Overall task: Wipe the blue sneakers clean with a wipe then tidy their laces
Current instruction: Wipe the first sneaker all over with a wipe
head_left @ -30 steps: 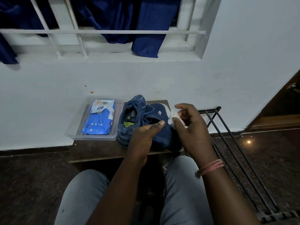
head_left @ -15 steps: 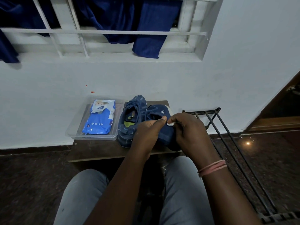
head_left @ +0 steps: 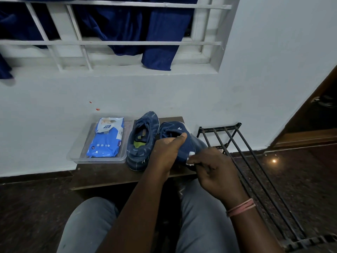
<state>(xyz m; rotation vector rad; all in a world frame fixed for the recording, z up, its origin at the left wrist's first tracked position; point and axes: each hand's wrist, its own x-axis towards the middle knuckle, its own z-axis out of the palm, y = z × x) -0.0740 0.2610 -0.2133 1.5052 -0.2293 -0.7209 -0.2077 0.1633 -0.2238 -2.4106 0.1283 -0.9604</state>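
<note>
1. From the head view I see two blue sneakers on a low dark wooden bench [head_left: 113, 177] set against the white wall.
2. The left sneaker [head_left: 141, 143] stands flat on the bench with its opening up; a yellow-green insole shows inside.
3. The right sneaker [head_left: 179, 141] is tilted, its heel end raised toward me, just beside the left sneaker and touching it.
4. My left hand [head_left: 165, 152] grasps the right sneaker: the thumb lies along the upper near the collar and the fingers curl round the near side.
5. My right hand [head_left: 214, 169] is clenched on a white wipe [head_left: 190, 158], fingers curled, pressing it against the heel area of the right sneaker. Only a small part of the wipe shows between the fingers.
6. A pink band [head_left: 240, 207] circles the right wrist.
7. A clear plastic tray [head_left: 73, 155] sits on the left end of the bench, just beside the left sneaker. It holds a blue wipes pack [head_left: 106, 141] lying flat.
8. A black metal rack [head_left: 255, 172] lies on the floor to the right of the bench.
9. Dark blue cloth [head_left: 156, 42] hangs over the white window grille above.
10. I cannot tell the state of the laces on either sneaker.
</note>
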